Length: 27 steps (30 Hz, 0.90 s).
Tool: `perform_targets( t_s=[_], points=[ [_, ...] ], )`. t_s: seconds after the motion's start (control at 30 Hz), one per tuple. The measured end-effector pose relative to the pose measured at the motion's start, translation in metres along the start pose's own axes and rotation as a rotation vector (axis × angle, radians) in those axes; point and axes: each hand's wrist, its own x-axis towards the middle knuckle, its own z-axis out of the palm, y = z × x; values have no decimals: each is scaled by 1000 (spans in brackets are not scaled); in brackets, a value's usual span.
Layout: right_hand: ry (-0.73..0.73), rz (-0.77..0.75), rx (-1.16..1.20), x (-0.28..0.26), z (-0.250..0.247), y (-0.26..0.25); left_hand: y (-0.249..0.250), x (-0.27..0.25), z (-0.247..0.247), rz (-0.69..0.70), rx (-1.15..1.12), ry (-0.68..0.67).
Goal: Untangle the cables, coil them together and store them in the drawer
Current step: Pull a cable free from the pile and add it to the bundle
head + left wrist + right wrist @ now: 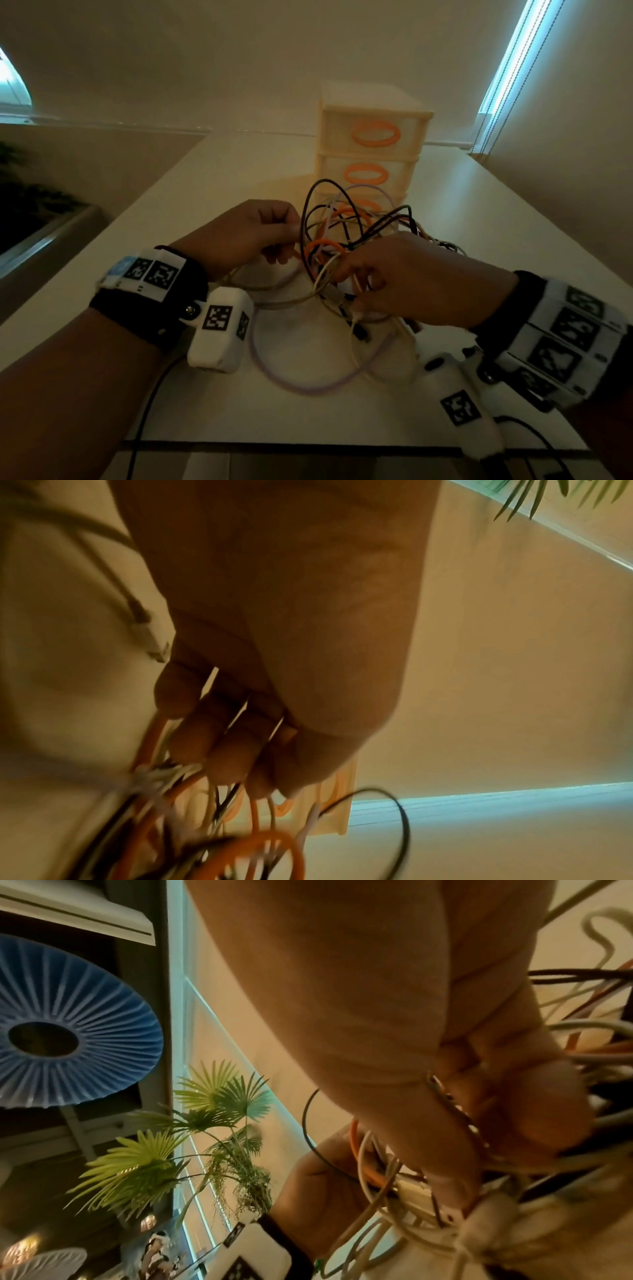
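A tangle of cables [346, 236], black, orange, white and lilac, is lifted off the white table [205, 178] in front of a cream drawer tower [370, 137]. My left hand [253, 233] grips an orange cable [322, 245] at the tangle's left side; its curled fingers [222, 750] close over orange and white strands. My right hand [404, 277] grips several white and dark cables [445, 1199] from the right. A lilac loop [308, 377] lies on the table below both hands.
The drawer tower has orange ring handles [375, 135] and all its drawers look closed. The table's near edge [308, 448] runs just under my wrists. A potted palm [192, 1137] and window blinds [507, 68] stand beyond the table.
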Motion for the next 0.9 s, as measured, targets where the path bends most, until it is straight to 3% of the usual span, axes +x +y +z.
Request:
perform_targets(
  t_s=[0.13, 0.27, 0.43, 0.57, 0.77, 0.9],
  points=[
    [-36, 0, 162, 20, -2, 7, -1, 4, 2, -9, -178, -41],
    [-117, 0, 403, 18, -12, 10, -7, 7, -4, -32, -199, -48],
    [-69, -13, 393, -2, -41, 17, -7, 2, 0, 20, -184, -65],
    [14, -72, 193, -12, -51, 27, -6, 3, 1, 6, -170, -66],
    [-137, -135, 59, -17, -40, 13, -6, 3, 2, -16, -176, -60],
    [-186, -180, -175, -10, -12, -14, -7, 3, 2, -24, -179, -58]
  ],
)
